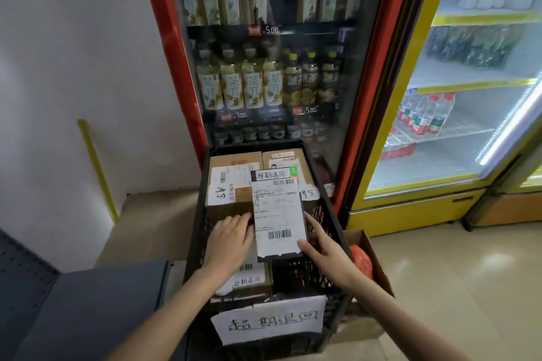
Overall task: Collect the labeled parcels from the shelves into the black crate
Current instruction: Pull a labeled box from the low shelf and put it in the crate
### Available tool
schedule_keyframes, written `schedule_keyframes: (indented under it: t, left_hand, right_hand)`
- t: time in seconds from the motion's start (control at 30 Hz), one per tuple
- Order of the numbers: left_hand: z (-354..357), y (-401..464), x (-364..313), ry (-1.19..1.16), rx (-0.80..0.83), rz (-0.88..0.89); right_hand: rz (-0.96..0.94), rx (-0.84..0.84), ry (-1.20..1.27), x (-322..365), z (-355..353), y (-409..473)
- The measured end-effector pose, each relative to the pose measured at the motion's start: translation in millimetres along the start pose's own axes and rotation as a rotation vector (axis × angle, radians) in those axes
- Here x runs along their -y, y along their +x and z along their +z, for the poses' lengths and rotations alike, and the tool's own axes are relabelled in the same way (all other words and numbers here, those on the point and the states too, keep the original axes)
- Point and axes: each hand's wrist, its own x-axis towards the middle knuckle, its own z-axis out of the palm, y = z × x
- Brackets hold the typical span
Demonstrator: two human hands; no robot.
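A black mesh crate [331, 231] stands on the floor below me, with a handwritten paper sign [268, 322] on its near wall. Inside lie brown cardboard parcels: one at the far left [231, 182], one at the far right [289, 160] and one near me [249, 281], all with white labels. A flat dark parcel with a large white shipping label [277, 214] is held over the crate's middle. My left hand [230, 239] touches its left edge with straight fingers. My right hand [321, 243] holds its right edge, thumb on the label's lower corner.
A red-framed drinks fridge [264, 67] stands right behind the crate, a yellow-framed lit fridge [469, 97] to its right. An open cardboard box with an orange bag [362, 261] sits beside the crate's right wall. A dark grey shelf [88, 308] is at the lower left.
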Motion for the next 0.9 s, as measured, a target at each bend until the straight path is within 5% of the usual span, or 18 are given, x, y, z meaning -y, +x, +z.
schedule_keyframes:
  t: [0.67, 0.9]
  left_hand:
    - [71.6, -6.3, -3.3, 0.059, 0.426, 0.069]
    - [93.7, 16.7, -4.7, 0.197, 0.424, 0.084]
  right_hand:
    - [0.226, 0.112, -0.541, -47.1, 12.8, 24.7]
    - [0.341, 0.211, -0.704, -58.6, 21.4, 50.4]
